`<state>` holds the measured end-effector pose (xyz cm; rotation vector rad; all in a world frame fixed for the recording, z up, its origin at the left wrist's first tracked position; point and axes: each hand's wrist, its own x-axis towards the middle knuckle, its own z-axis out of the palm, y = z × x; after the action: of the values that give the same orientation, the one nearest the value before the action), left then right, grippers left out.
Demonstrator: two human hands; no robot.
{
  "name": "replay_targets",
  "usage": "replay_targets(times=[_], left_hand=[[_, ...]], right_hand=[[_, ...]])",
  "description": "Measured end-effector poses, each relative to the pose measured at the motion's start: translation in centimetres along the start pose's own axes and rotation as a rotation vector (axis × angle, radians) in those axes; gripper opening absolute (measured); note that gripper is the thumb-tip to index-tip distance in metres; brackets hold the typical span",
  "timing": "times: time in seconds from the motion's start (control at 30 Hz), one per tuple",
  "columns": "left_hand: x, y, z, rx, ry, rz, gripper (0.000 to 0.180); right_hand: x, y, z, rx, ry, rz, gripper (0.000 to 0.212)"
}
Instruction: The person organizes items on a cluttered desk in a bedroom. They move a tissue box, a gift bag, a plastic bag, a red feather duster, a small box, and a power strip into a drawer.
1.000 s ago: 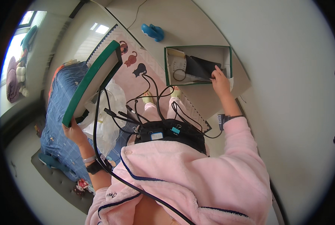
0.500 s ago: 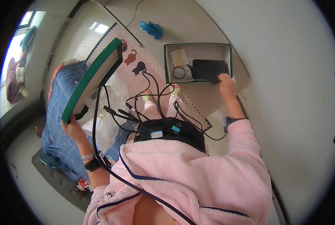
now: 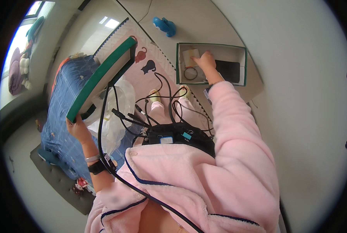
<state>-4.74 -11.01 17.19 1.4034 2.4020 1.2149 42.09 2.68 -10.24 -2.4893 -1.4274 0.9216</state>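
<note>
My left hand point(image 3: 78, 130) grips the lower end of a green-edged box lid point(image 3: 98, 79), held tilted on edge over the left side. At the upper right a shallow box point(image 3: 229, 49) with green edges and pale inner walls lies open. My right hand point(image 3: 207, 64) reaches into it, thumb and fingers apart, fingertips at the right edge of a cream-coloured flat packet point(image 3: 188, 58). Below the packet is a dark-rimmed ring point(image 3: 190, 72). A black flat piece point(image 3: 228, 70) rests in the box to the right of my hand. The exact fingertip contact is unclear.
A blue toy figure point(image 3: 165, 27) is beyond the box. Black cables point(image 3: 99, 120) hang from my left wrist and the black waist pouch point(image 3: 177, 136). Left stands a bed with blue bedding point(image 3: 63, 105); a translucent plastic bag point(image 3: 121, 106) lies beside the lid. A pink mat point(image 3: 146, 50) covers part of the floor.
My right hand has let go of the black flat piece and moved left to the cream packet. The black piece now lies flat. My left hand still holds the lid.
</note>
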Motion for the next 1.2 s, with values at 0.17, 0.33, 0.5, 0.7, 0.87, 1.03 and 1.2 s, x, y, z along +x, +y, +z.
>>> replay_targets(times=[0.17, 0.33, 0.5, 0.7, 0.87, 1.03, 1.2], left_hand=[[-1.4, 0.1, -0.9, -0.006, 0.032, -0.035, 0.013], [-2.4, 0.0, -0.6, -0.011, 0.046, -0.041, 0.012], [-2.1, 2.4, 1.8, -0.066, 0.027, 0.098, 0.015], [-2.6, 8.3, 6.7, -0.126, -0.114, 0.413, 0.017], [-2.7, 10.7, 10.2, -0.213, -0.205, 0.527, 0.016], [-3.7, 11.4, 14.2, -0.327, -0.276, 0.672, 0.021], [-4.4, 11.9, 19.4, -0.444, -0.451, 0.746, 0.03]], right_hand=[[1.8, 3.6, -0.3, -0.02, -0.126, -0.025, 0.016], [0.8, 8.2, -5.7, -0.014, -0.032, -0.075, 0.027], [-2.0, 3.7, -10.0, 0.505, -0.132, -0.137, 0.044], [-4.9, -2.3, -18.0, 0.996, -0.672, 0.05, 0.068], [-5.1, -3.7, -19.0, 1.129, -1.034, 0.023, 0.066], [-5.5, -0.6, -18.1, 1.147, -0.708, -0.002, 0.044], [-5.1, 5.2, -18.2, 1.31, -0.503, 0.114, 0.036]])
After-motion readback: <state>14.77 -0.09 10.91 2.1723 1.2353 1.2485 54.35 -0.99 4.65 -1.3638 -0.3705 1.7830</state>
